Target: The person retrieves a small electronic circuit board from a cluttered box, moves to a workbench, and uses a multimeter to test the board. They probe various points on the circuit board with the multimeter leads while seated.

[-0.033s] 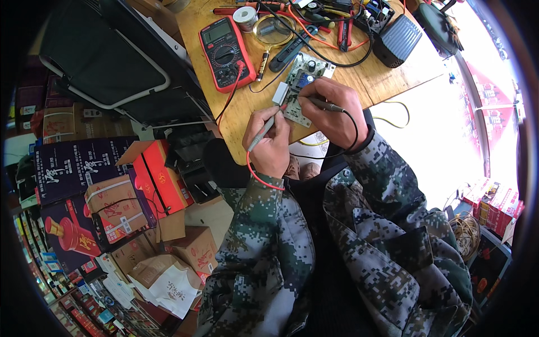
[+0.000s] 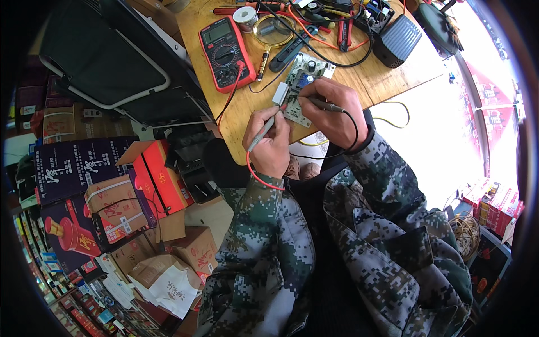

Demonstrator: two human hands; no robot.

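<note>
My left hand [image 2: 270, 143] is closed around a grey test probe with a red lead [image 2: 261, 134], its red tip at the left edge of a circuit board [image 2: 298, 114]. A second grey probe with a black lead [image 2: 327, 105] is pinched in my right hand [image 2: 340, 112], over the board's right side; its tip is hidden by my fingers. The board lies near the table's front edge and carries a white block and a blue part. Left of it rests a red multimeter [image 2: 226, 54], with leads plugged into its lower end.
On the wooden table [image 2: 387, 84] lie a magnifying glass [image 2: 273, 31], a solder spool [image 2: 245, 18], a dark-handled tool [image 2: 293, 50], pliers [image 2: 345, 33] and loose cables. A grey ribbed box [image 2: 397, 40] stands at the right. A folded chair [image 2: 120, 62] and cartons [image 2: 193, 247] fill the left side.
</note>
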